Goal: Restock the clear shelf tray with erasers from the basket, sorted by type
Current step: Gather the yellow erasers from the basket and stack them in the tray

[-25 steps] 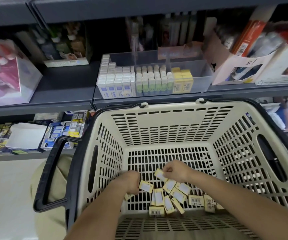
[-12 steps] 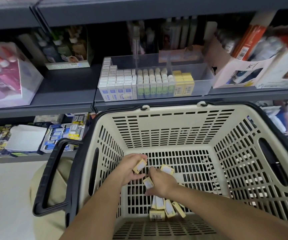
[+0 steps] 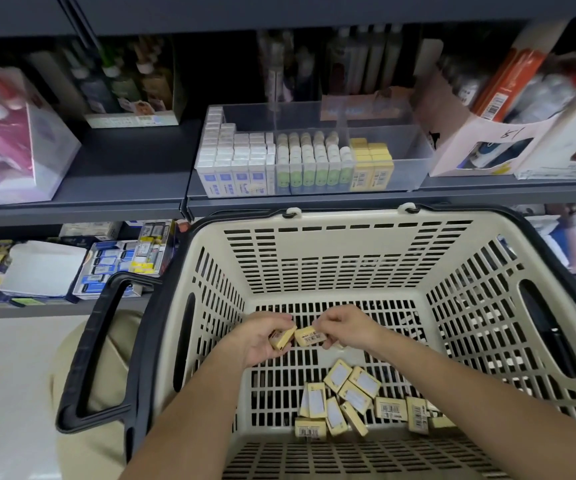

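– Erasers in yellow sleeves: where are they?
– Left hand curls its fingers round one; just beside it, right hand pinches another between thumb and fingertips. The rest lie loose on the cream basket floor, lower right.
– And the clear tray?
– On the shelf above, holding white, green, then yellow rows.

One cream basket holds roughly eleven loose yellow erasers on its floor; overlap makes the tally uncertain. Two more yellow ones are held: the first eraser in the left hand, the second eraser in the right hand. One clear tray shows three kinds across its front: four blue-and-white erasers, six green erasers, two shelved yellow erasers.
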A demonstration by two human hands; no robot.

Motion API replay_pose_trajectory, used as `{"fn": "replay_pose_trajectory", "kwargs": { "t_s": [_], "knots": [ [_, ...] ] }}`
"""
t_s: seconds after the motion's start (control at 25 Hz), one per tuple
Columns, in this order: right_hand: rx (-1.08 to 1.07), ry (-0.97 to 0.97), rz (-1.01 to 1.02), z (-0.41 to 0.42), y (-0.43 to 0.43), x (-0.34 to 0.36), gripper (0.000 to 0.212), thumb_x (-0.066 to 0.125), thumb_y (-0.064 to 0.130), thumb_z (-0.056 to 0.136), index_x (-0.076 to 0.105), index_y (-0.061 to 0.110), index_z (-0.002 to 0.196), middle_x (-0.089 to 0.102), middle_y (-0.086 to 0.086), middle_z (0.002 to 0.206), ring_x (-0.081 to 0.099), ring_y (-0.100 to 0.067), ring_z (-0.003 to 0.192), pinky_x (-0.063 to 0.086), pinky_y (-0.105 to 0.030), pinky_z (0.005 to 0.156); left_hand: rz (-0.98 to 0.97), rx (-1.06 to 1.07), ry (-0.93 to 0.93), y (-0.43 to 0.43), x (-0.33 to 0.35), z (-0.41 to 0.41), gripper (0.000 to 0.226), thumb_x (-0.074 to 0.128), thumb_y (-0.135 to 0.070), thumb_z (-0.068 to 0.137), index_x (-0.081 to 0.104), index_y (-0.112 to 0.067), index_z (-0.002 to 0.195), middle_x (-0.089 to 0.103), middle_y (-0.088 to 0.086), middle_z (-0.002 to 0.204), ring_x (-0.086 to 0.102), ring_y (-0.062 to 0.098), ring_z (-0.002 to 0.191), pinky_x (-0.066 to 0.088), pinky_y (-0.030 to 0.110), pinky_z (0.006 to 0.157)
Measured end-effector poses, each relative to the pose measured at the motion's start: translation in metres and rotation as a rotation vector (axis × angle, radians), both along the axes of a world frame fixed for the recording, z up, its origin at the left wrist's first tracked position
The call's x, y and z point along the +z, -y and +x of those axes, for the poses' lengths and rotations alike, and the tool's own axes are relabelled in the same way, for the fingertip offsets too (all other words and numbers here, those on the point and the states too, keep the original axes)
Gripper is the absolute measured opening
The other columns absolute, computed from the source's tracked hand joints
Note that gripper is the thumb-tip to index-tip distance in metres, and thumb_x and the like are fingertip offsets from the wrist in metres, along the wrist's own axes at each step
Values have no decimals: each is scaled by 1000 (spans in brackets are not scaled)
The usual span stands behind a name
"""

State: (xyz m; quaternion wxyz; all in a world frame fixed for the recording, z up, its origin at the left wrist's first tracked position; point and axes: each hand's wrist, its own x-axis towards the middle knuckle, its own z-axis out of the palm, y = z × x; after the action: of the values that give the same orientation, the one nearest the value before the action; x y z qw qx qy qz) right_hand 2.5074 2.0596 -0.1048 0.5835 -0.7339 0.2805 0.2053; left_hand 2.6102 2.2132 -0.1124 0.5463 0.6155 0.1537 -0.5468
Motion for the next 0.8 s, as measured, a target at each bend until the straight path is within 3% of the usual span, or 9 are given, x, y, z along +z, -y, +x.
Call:
{"fn": "replay_pose_trajectory", "kwargs": {
  "t_s": [0.16, 0.4, 0.52, 0.6, 0.72, 0.8],
  "knots": [
    [37, -26, -10, 2, 5, 7, 31, 52, 36, 93, 62, 12, 76, 59, 1, 62, 47, -3, 48, 33, -19, 51, -50, -18, 37, 3, 2, 0, 25, 64, 6, 81, 60, -2, 104, 67, 16, 92, 66, 22, 77, 54, 29, 64],
    [-7, 60, 45, 7, 2, 12, 15, 57, 24, 92, 62, 15, 81, 64, 5, 66, 59, 1, 52, 40, -19, 51, -116, -30, 47, 10, 10, -2, 18, 54, -3, 91, 66, -10, 103, 66, 16, 99, 65, 31, 92, 55, 51, 76],
    [-117, 110, 112, 9, 2, 12, 3, 61, 12, 88, 60, 11, 86, 67, -4, 75, 64, -3, 58, 50, -16, 55, -143, 6, 25, 13, 11, -3, 19, 56, -8, 91, 65, -8, 108, 67, 14, 96, 66, 28, 90, 54, 47, 82],
    [-168, 127, 141, 9, 4, 10, 9, 62, 6, 87, 58, 6, 94, 67, -7, 78, 65, -6, 61, 52, -15, 59, -161, -28, -22, 13, 13, -5, 22, 60, -12, 89, 61, -5, 111, 71, 13, 91, 68, 25, 88, 54, 41, 83],
    [-166, 117, 140, 8, 11, 8, 9, 59, 9, 89, 61, 3, 96, 67, -8, 83, 67, -7, 68, 54, -16, 63, -180, -42, -73, 10, 12, -6, 30, 63, -16, 88, 57, -2, 114, 71, 15, 94, 68, 26, 91, 57, 39, 79],
    [-184, 92, 34, 4, 19, 2, 7, 58, 13, 90, 62, 8, 89, 67, -8, 85, 66, -8, 71, 55, -20, 68, -163, -25, -89, 9, 11, -4, 33, 66, -17, 85, 57, -2, 113, 70, 15, 93, 68, 25, 88, 59, 37, 71]
  ]
}}
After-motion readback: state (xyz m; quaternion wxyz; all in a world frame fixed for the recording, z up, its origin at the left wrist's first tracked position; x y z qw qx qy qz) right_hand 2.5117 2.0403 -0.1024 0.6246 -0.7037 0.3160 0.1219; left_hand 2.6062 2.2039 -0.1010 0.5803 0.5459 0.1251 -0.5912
